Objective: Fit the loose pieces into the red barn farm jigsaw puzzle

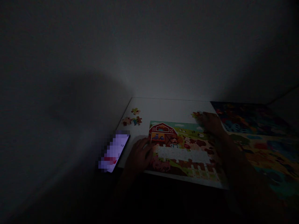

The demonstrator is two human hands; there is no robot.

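A farm jigsaw puzzle (184, 149) with a red barn lies partly assembled on a white table (168, 107) in a dark room. My left hand (140, 155) rests on the puzzle's left edge, fingers spread flat beside the barn. My right hand (211, 123) reaches to the puzzle's upper right corner, fingers curled over a loose piece (196, 114); the dim light hides whether it grips it. A gap of bare white shows in the puzzle's middle.
Three loose puzzle pieces (134, 118) lie at the table's far left. A lit phone (114, 152) sits at the table's left edge. A second colourful puzzle picture (257, 133) lies to the right. A plain wall stands behind.
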